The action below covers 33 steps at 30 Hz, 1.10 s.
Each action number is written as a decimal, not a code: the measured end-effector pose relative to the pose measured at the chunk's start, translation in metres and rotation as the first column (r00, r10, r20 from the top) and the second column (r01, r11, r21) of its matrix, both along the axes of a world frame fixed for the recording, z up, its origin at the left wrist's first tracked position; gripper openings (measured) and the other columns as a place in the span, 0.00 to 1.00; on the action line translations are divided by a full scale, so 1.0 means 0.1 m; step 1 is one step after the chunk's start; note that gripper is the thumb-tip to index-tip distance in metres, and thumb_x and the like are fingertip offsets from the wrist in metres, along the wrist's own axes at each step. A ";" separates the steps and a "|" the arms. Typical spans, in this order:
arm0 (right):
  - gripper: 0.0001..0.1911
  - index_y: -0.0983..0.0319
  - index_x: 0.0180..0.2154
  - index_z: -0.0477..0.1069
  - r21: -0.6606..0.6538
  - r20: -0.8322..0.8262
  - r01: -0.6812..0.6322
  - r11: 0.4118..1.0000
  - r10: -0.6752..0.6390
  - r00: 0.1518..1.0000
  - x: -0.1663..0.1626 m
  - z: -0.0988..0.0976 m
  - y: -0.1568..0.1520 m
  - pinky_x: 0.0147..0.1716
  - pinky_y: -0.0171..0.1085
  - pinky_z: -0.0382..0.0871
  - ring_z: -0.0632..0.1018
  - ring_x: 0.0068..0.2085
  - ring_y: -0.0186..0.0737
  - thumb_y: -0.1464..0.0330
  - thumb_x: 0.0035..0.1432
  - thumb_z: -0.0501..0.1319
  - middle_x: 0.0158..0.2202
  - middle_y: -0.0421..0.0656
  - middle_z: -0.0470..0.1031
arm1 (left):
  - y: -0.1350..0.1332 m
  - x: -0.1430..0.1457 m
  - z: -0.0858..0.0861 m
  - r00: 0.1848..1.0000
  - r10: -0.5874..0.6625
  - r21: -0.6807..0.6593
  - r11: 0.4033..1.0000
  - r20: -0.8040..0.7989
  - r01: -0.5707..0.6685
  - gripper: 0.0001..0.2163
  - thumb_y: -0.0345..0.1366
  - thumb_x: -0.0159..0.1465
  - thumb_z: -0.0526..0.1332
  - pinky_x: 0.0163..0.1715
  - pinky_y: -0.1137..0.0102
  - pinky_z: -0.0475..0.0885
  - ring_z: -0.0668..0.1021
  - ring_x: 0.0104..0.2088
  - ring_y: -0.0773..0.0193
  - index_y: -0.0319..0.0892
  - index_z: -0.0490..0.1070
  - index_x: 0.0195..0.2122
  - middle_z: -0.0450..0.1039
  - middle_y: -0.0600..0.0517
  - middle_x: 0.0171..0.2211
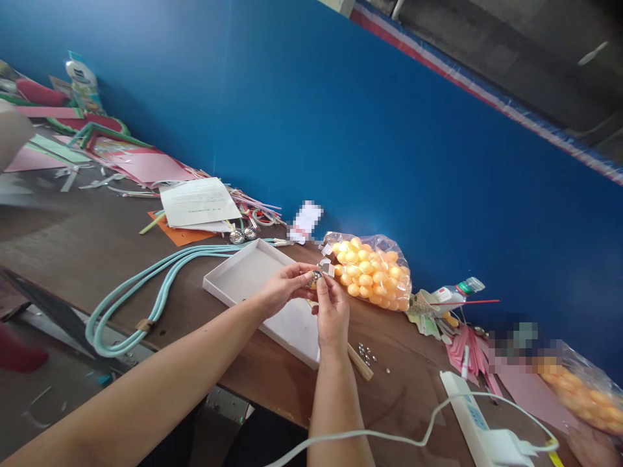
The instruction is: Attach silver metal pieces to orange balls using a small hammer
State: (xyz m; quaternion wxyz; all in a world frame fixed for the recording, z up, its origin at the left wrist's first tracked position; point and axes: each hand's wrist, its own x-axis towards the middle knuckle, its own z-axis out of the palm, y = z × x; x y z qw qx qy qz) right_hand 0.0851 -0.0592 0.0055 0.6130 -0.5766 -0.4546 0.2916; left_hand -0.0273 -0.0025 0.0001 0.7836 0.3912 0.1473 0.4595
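A shiny silver ball (315, 277), perhaps a jingle bell, sits between the fingertips of both hands. My left hand (287, 287) pinches it from the left, and my right hand (333, 310) grips it from the right with the thumb across its front. Beneath the hands lies a shallow white box tray (287, 334), partly covered by my left forearm. Two similar silver balls (243, 234) rest beyond the tray's far left corner. Right of my right wrist are several small silver pieces (366, 353) and a wooden strip (360, 363).
Behind the hands stands a clear bag of orange balls (372, 272). Looped pale blue cord (160, 292) lies left. A white power strip (467, 415) and its cable (379, 436) are at front right. Another person's arm (12, 133) shows at far left. A blue wall (311, 117) backs the table.
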 end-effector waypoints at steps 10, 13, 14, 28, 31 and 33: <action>0.23 0.60 0.47 0.73 -0.010 -0.048 -0.038 0.999 0.037 0.998 0.02 -0.01 0.01 0.20 0.28 0.61 0.72 0.29 0.32 0.54 0.53 0.62 0.39 0.44 0.77 | 0.00 -0.01 0.01 1.000 0.009 0.007 1.000 -0.004 -0.009 0.15 0.37 0.55 0.68 0.35 0.68 0.74 0.78 0.32 0.65 0.36 0.74 0.42 0.74 0.47 0.36; 0.23 0.60 0.47 0.73 -0.002 -0.055 -0.038 0.999 0.038 0.998 0.02 -0.01 0.01 0.20 0.28 0.61 0.72 0.29 0.32 0.54 0.53 0.62 0.38 0.44 0.77 | 0.00 -0.01 0.01 1.000 0.012 0.003 1.000 -0.005 -0.012 0.16 0.37 0.55 0.68 0.35 0.69 0.74 0.78 0.31 0.66 0.36 0.74 0.42 0.75 0.47 0.36; 0.23 0.60 0.47 0.73 0.001 -0.057 -0.038 0.999 0.038 0.998 0.01 -0.01 0.01 0.20 0.28 0.61 0.72 0.29 0.32 0.54 0.53 0.62 0.38 0.44 0.77 | 0.00 -0.01 0.01 1.000 0.012 0.000 1.000 -0.007 -0.012 0.16 0.37 0.55 0.68 0.35 0.69 0.74 0.78 0.31 0.66 0.36 0.74 0.42 0.75 0.47 0.36; 0.22 0.61 0.45 0.73 0.010 -0.064 -0.016 1.000 0.016 0.998 0.01 -0.01 0.01 0.19 0.27 0.61 0.71 0.27 0.30 0.53 0.55 0.61 0.33 0.43 0.76 | -0.01 -0.01 0.03 1.000 -0.018 0.006 1.000 -0.014 0.019 0.17 0.39 0.54 0.69 0.33 0.71 0.73 0.76 0.28 0.68 0.34 0.73 0.42 0.74 0.47 0.35; 0.24 0.62 0.45 0.73 0.019 -0.059 -0.019 1.000 0.021 0.998 0.01 -0.02 0.02 0.19 0.28 0.61 0.70 0.25 0.30 0.52 0.54 0.60 0.32 0.42 0.76 | -0.01 -0.01 0.03 1.000 -0.016 0.002 1.000 -0.018 0.016 0.17 0.39 0.54 0.69 0.33 0.70 0.73 0.77 0.28 0.68 0.34 0.73 0.42 0.74 0.47 0.35; 0.23 0.61 0.45 0.73 0.023 -0.054 -0.013 1.000 0.014 0.998 0.00 -0.01 0.01 0.20 0.29 0.61 0.69 0.25 0.30 0.52 0.54 0.60 0.31 0.41 0.75 | -0.01 -0.01 0.03 1.000 -0.017 0.005 1.000 -0.017 0.017 0.17 0.38 0.54 0.68 0.33 0.70 0.73 0.77 0.28 0.68 0.35 0.74 0.42 0.74 0.47 0.35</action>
